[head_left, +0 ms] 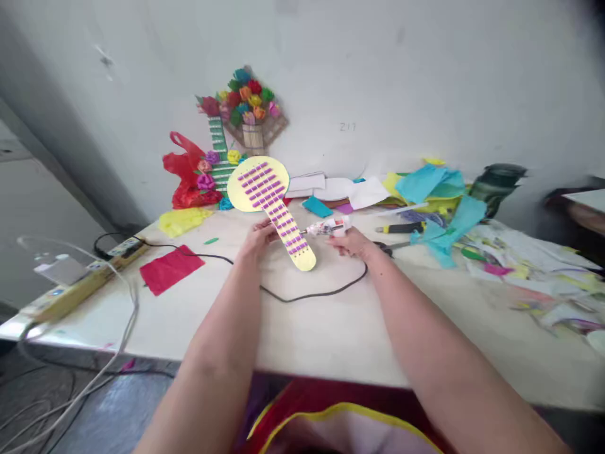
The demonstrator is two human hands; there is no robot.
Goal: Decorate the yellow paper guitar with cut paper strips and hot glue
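My left hand [261, 237] is closed on a pale yellow paper cutout [302, 257] with a round head and a long rounded handle. Rows of purple and white strips run across the cutout, and it is tilted with its round end up and left. A white glue gun [331, 226] is gripped in my right hand [350, 243], its nozzle pointing left at the strip-covered handle. Whether the nozzle touches the paper I cannot tell. From the glue gun a black cord [312, 296] loops across the table.
Crepe-paper flowers [248, 101] and a red plastic bag [184, 170] stand against the wall. Red paper [171, 270] and a power strip [87, 277] lie at left. To the right are scissors [390, 247], a yellow-black cutter [401, 228], blue crepe paper [432, 184], paper scraps and a dark bottle [496, 189].
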